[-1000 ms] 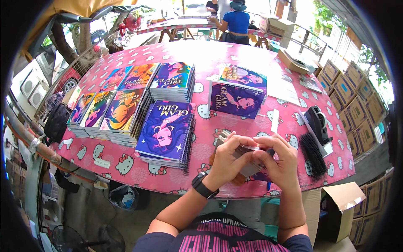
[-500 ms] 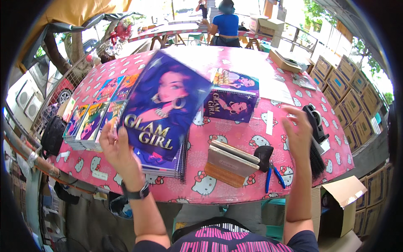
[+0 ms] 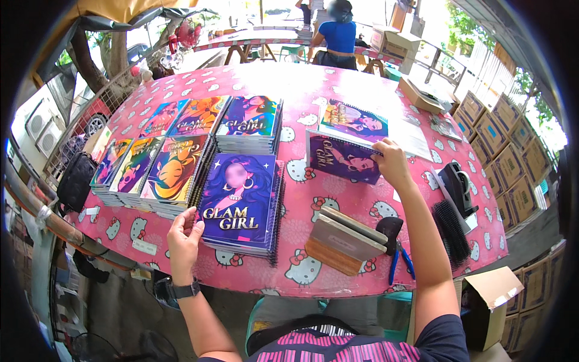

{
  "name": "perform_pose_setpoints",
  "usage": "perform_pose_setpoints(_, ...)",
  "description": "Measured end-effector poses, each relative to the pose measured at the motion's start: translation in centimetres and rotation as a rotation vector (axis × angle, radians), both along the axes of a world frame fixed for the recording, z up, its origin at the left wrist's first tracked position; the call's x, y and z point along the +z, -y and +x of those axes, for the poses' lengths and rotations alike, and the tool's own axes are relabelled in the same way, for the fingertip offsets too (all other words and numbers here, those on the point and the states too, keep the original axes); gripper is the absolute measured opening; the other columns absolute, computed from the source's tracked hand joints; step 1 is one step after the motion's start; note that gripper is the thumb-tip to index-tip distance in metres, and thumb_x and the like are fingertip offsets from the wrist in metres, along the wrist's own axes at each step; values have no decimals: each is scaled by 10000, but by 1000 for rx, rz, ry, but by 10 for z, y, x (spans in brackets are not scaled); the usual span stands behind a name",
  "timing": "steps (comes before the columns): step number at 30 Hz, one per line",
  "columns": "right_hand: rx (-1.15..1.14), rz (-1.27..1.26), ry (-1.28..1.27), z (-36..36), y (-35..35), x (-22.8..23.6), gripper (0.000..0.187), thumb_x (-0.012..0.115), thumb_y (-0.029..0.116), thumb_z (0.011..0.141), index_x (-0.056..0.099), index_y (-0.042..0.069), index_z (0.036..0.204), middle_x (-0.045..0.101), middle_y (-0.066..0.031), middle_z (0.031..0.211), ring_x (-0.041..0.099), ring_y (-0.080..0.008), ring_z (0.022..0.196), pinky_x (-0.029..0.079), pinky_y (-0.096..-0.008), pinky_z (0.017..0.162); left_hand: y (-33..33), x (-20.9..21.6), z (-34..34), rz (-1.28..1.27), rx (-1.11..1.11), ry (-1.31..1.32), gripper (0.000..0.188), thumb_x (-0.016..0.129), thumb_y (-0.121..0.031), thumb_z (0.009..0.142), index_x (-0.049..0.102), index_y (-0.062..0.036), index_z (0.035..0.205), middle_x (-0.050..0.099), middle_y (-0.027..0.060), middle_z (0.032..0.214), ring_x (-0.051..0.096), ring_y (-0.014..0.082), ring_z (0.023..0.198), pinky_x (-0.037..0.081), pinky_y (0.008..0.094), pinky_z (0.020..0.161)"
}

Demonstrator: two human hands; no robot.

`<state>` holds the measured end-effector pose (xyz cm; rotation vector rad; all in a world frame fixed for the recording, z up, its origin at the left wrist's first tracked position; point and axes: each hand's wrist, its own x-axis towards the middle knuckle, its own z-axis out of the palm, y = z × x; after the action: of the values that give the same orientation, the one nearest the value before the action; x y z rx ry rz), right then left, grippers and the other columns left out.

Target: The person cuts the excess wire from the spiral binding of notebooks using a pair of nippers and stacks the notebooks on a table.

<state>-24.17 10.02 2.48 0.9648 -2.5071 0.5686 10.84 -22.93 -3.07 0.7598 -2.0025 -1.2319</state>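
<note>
My left hand is beside the lower left corner of a stack of purple spiral notebooks, fingers apart and holding nothing. Its fingertips are next to the top cover and may touch it. Farther right, my right hand pinches the right edge of another purple spiral notebook, which lies tilted at the near side of a pile. Behind that one is a spiral notebook with a multicoloured cover. The thumb and fingertips of my right hand are partly hidden.
Several stacks of colourful notebooks stand at the left. Near the front edge of the pink table are a wood-and-grey block, blue-handled pliers and black spiral coils. A person in blue is beyond. Cartons rise at the right.
The purple notebook my left hand held up now lies on the near stack, and that hand has let go. My right hand has moved left and taken hold of a notebook on the other pile.
</note>
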Motion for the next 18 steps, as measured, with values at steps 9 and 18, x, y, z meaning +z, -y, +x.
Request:
perform_pose_setpoints(9,282,-212,121,138,-63,105,235,703,-33,726,675,-12,958,597,-106,804,586,-207,702,455,-301,643,-101,71,-76,-256,-278,-434,817,823,-241,711,417,-14,1384,375,140,1466,409,257,1299,343,419,1049)
perform_pose_setpoints(18,202,-758,504,172,-111,23,345,775,63,749,652,-2,1065,662,-48,1002,605,-143,919,476,-311,820,-142,70,-136,318,-941,-615,353,641,62,856,507,-36,1168,639,52,1011,593,93,932,485,234,795)
